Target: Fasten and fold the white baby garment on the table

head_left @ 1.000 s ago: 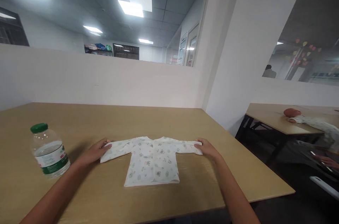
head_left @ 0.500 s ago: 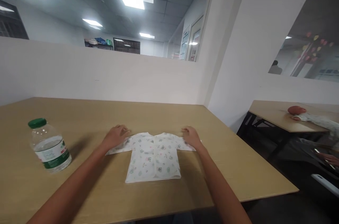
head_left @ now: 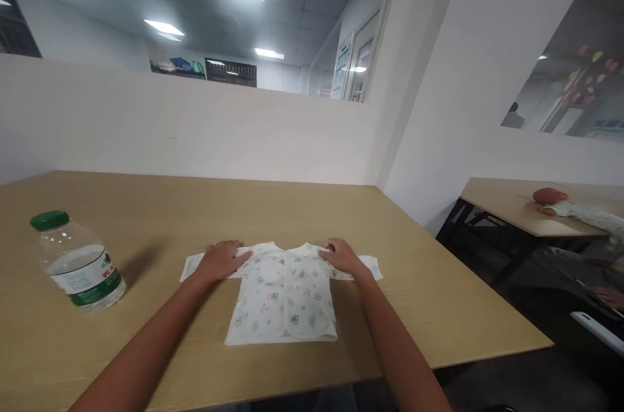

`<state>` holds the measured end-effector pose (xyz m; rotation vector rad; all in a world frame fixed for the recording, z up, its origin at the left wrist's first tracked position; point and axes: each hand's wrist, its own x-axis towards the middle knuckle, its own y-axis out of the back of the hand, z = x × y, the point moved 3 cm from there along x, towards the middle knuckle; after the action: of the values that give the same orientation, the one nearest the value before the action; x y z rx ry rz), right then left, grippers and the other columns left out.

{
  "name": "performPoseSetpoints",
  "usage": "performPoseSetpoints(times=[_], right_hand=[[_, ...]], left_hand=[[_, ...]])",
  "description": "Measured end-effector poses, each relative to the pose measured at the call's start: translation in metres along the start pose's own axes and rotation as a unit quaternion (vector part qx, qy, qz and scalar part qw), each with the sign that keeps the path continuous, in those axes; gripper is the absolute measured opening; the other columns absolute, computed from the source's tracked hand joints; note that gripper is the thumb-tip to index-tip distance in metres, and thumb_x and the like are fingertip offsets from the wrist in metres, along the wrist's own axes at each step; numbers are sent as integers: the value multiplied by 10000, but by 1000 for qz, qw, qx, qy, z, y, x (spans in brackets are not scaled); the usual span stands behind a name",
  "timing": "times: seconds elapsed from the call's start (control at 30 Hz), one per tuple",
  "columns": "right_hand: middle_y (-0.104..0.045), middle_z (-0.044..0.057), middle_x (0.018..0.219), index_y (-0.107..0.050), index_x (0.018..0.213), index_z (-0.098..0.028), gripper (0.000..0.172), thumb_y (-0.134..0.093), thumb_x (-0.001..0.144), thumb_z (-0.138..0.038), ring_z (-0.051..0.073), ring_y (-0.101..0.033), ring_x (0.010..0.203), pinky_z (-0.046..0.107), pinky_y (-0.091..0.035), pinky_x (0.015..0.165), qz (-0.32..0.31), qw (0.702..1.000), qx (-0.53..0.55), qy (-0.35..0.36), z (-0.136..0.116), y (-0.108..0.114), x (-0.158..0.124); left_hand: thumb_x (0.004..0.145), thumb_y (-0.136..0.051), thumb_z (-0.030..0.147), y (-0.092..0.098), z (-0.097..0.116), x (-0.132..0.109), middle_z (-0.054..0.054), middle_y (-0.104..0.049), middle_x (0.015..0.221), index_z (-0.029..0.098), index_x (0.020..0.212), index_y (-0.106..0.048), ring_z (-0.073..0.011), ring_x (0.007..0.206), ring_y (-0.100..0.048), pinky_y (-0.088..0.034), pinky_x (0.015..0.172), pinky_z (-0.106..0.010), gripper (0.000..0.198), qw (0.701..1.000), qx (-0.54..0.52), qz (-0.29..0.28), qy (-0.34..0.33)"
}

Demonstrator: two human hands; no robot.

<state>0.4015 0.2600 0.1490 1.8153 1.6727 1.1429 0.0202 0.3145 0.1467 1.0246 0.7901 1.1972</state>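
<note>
Can see a second bench (head_left: pixel 517 212) off to the right, with a round reddish-brown thing (head_left: pixel 550 195) and pale cloth (head_left: pixel 578 212) on it, and a white wall (head_left: pixel 219 132) behind the near bench (head_left: pixel 195 204). Can also make out a green-capped clear bottle (head_left: pixel 82 269) upright at left, partly filled with clear liquid. Have a small white printed shirt (head_left: pixel 283 298) spread flat near the front edge — with left hand (head_left: pixel 218 261) and right hand (head_left: pixel 344 257) over its shoulders, palms down, fingers loosely curled, thumbs on the fabric — but cannot tell a pinch from a light touch.
</note>
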Motion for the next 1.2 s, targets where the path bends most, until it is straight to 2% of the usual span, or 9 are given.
performPoseSetpoints(times=[0.17, 0.3, 0.47, 0.6, 0.73, 0.87, 1.03, 1.1, 1.2], right_hand=[[-467, -30, 751, -449, 731, -174, 406, -642, 814, -522, 110, -407, 680, 231, -288, 612, -46, 999, 17, -10, -2, 28, -22], [-323, -40, 663, -303, 668, -192, 425, -620, 789, -447, 96, -305, 620, 244, -217, 568, -90, 995, 22, -37, 3, 46, -40], [-332, -33, 669, -310, 677, -195, 451, -576, 838, -523, 105, -313, 622, 253, -207, 563, -55, 997, 6, -44, 7, 57, -50], [-344, -28, 678, -306, 683, -192, 500, -546, 875, -587, 112, -330, 639, 256, -227, 578, -20, 999, -6, -36, 4, 63, -51], [-337, -29, 672, -285, 674, -193, 453, -528, 880, -515, 106, -322, 629, 255, -223, 579, 14, 1000, 4, 6, -2, 73, -42], [-317, -33, 645, -313, 646, -187, 332, -523, 819, -378, 101, -323, 613, 252, -220, 580, 53, 998, 11, 37, -13, 92, -19], [-397, -16, 661, -429, 657, -172, 238, -491, 810, -344, 126, -389, 660, 257, -261, 619, 159, 983, 13, 89, -45, 141, 13], [-449, -7, 686, -474, 682, -167, 254, -510, 839, -363, 135, -413, 691, 261, -286, 649, 192, 974, 11, 119, -61, 159, 16], [-502, 4, 695, -498, 708, -167, 282, -537, 899, -369, 141, -428, 688, 273, -297, 669, 237, 954, -27, 179, -80, 171, 1]], left_hand=[[769, -371, 864, 11, -9, -11, -24, -507, 1380, 273, 1276, -616, -191, 1231, -526, -387, 1073, -253, 816, 998, 4, -59, -9], [836, -332, 763, 17, -17, -17, -52, -598, 1188, 158, 1081, -658, -85, 1009, -555, -349, 860, -138, 730, 995, -19, -83, -54], [884, -277, 733, 25, -28, -24, -25, -611, 1091, 163, 1078, -606, -28, 877, -520, -302, 765, -94, 686, 995, -43, -70, -58], [874, -270, 783, 31, -35, -26, -30, -601, 1164, 185, 1149, -621, -35, 917, -544, -305, 742, -91, 746, 995, -43, -59, -65], [817, -343, 855, 44, -37, -22, -40, -596, 1192, 162, 1119, -652, -50, 978, -558, -377, 798, -85, 817, 990, -60, -94, -86], [799, -397, 842, 81, -34, -9, -36, -599, 1097, 132, 1053, -624, -34, 924, -518, -343, 776, -76, 787, 991, -44, -80, -101], [814, -361, 853, 161, -14, -3, -21, -596, 1084, 134, 1100, -594, -5, 883, -479, -300, 742, -51, 808, 991, -60, 93, -76], [828, -329, 857, 188, -5, -10, -6, -588, 956, 143, 1098, -587, 17, 788, -422, -266, 692, -50, 805, 984, -52, 155, -73], [818, -330, 880, 201, -1, -29, 4, -571, 881, 157, 1136, -573, 25, 733, -383, -249, 660, -50, 826, 976, -53, 191, -92]])
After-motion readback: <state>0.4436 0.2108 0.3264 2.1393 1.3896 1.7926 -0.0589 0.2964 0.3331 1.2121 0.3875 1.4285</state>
